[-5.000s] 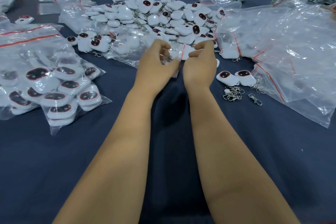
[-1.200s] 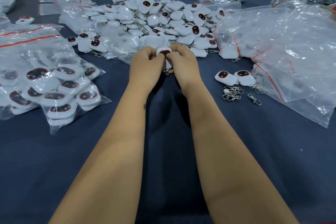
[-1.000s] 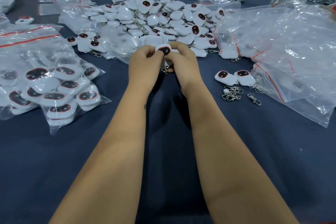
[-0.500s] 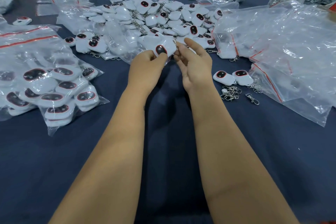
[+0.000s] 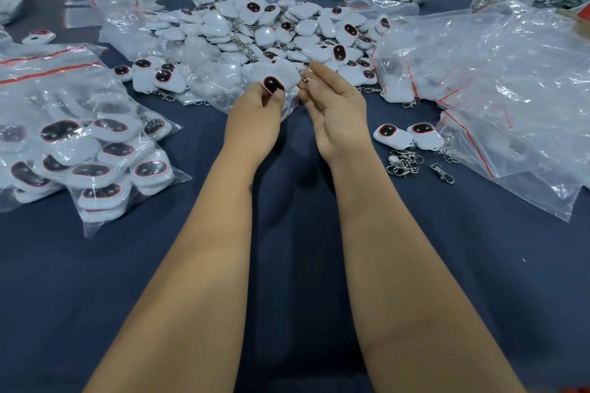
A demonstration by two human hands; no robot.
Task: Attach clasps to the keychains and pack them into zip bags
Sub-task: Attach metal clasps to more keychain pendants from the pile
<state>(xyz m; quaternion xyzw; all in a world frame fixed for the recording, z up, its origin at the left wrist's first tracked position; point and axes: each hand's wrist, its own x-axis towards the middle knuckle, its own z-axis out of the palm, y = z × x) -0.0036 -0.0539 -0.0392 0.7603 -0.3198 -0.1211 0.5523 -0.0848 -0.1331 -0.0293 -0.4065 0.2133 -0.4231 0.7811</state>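
Between your forearms and down to the near edge, the dark blue cloth point(image 5: 287, 297) lies bare; the clutter rings it from nine o'clock round to three. Your left hand point(image 5: 255, 118) pinches a white keychain point(image 5: 274, 80) by its dark oval face, thumb on top. Your right hand point(image 5: 338, 108) lies palm-up with fingers loosely straight, and a small metal ring point(image 5: 305, 76) hangs at its fingertips; whether they nip it, you cannot tell. At nine o'clock a red-striped zip bag point(image 5: 95, 163) is full of keychains. At twelve the loose pile point(image 5: 281, 32) sprawls. At three, empty bags point(image 5: 498, 99) are heaped, with two keychains point(image 5: 408, 135) and loose clasps point(image 5: 405, 163) just beside. No writing reads clearly.
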